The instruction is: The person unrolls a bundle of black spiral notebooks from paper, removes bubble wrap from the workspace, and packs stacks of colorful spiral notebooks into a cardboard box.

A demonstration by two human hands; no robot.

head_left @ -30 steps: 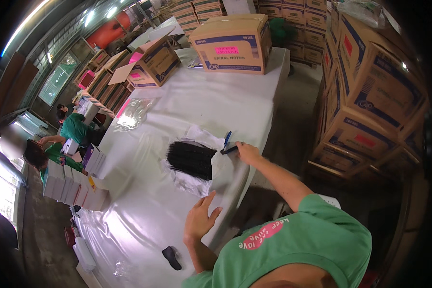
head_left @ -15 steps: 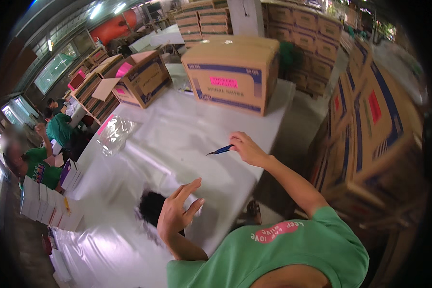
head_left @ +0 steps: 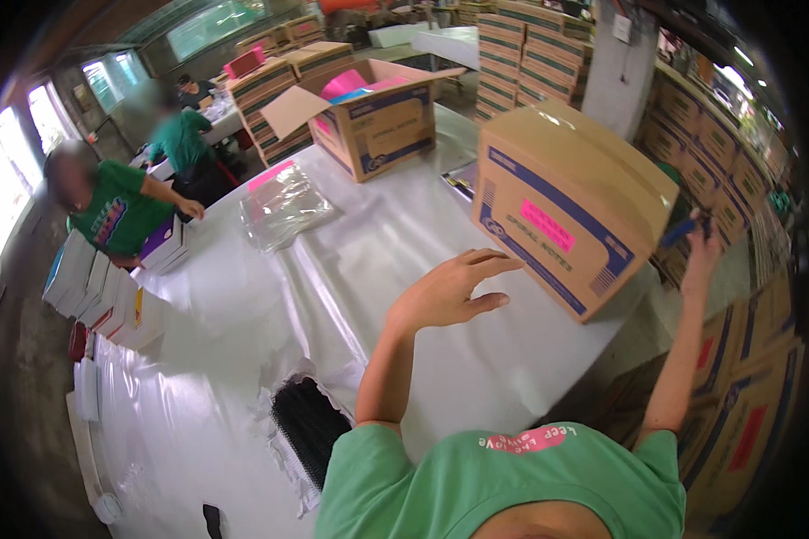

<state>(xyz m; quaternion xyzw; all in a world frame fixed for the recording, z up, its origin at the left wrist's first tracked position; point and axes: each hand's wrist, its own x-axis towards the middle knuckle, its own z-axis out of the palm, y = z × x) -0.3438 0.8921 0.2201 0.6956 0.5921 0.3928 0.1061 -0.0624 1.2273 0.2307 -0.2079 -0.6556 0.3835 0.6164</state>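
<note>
In front of a large taped carton (head_left: 548, 234) my left hand (head_left: 449, 292) hovers with its fingers stretched out, holding nothing. Its fingertips come close to the carton's lower front edge; whether they touch I cannot tell. On the carton's front is a pink label. My right hand (head_left: 701, 244) is reached out past the carton's right side, closed on a slim blue tool (head_left: 678, 233) that is blurred here. Near my left elbow lies a bundle of black spiral coils (head_left: 310, 427) on torn wrapping.
An open carton (head_left: 377, 135) with pink contents stands farther back, with clear plastic bags (head_left: 283, 207) before it. Books (head_left: 117, 301) are stacked at the left edge, where a co-worker (head_left: 121, 207) in green stands. More cartons (head_left: 737, 422) are piled right of the white-covered table (head_left: 216, 359).
My right hand has swung forward and right with the blue tool, beyond the carton. My left hand has moved forward from beside the black coils toward the carton. The view has turned.
</note>
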